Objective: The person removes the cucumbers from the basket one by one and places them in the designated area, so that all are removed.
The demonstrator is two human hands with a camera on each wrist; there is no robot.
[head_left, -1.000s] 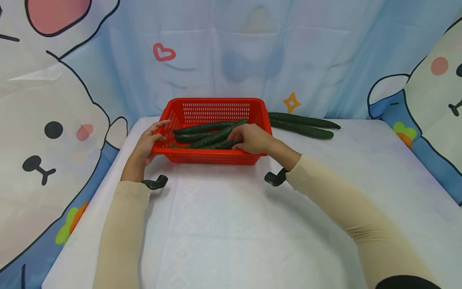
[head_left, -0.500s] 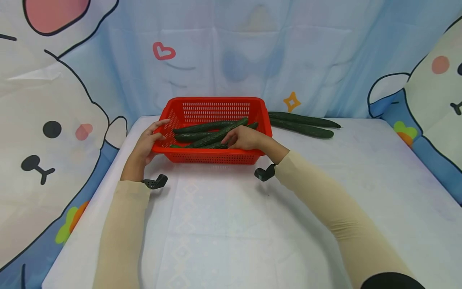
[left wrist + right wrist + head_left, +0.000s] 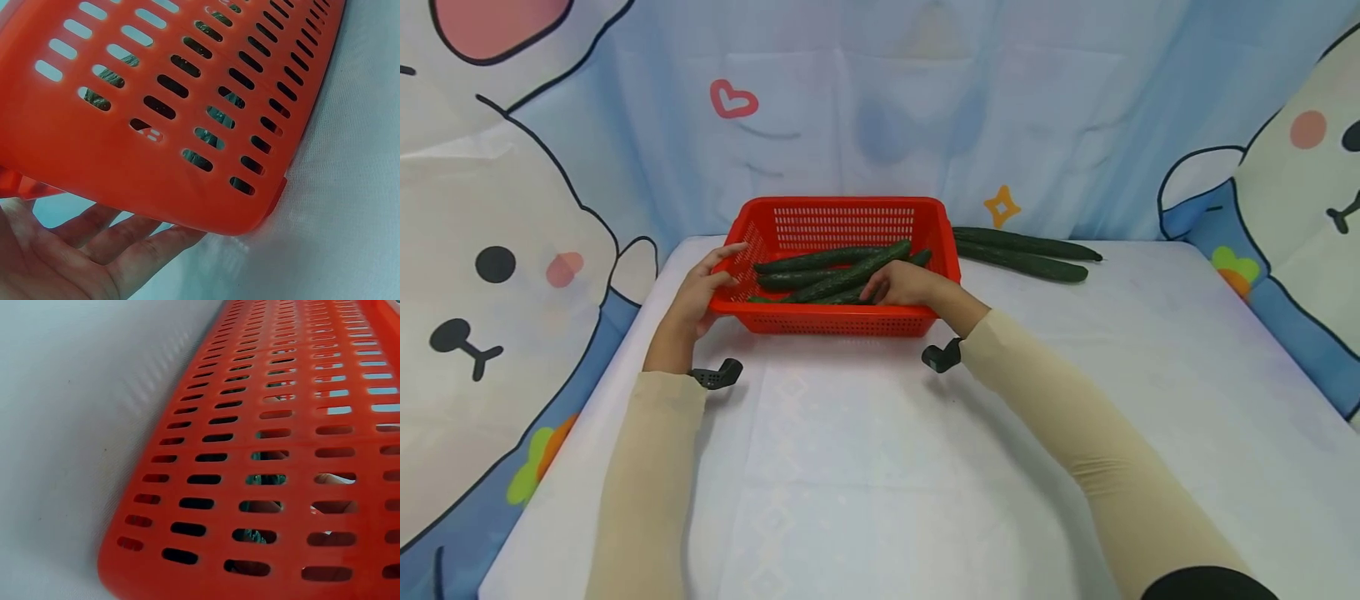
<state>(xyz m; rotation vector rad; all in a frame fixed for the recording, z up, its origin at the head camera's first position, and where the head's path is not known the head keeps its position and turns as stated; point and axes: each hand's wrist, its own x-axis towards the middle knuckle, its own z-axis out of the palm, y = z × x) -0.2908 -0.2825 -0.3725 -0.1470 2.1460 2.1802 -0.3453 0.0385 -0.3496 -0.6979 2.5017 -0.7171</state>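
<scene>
A red plastic basket [image 3: 835, 320] with slotted walls stands at the back of the table, several dark green cucumbers [image 3: 820, 260] lying inside. My left hand [image 3: 691, 296] holds the basket's left end at the rim; in the left wrist view its fingers [image 3: 153, 250] reach along the outside of the end wall. Over the front rim, my right hand [image 3: 906, 285] reaches into the basket with curled fingers on the front cucumber [image 3: 848, 296], whose middle it covers. The right wrist view shows mainly the slotted front wall [image 3: 250, 462], which largely hides the fingers.
Right of the basket, two more cucumbers [image 3: 1022, 254] lie side by side on the white-covered table [image 3: 850, 442]. A blue cartoon-printed curtain [image 3: 880, 100] hangs behind the table. Dark wrist cameras [image 3: 718, 374] jut from both wrists.
My right hand has shifted a little left along the front cucumber, uncovering its right end. The left hand stays at the basket's end. The head view has tilted slightly.
</scene>
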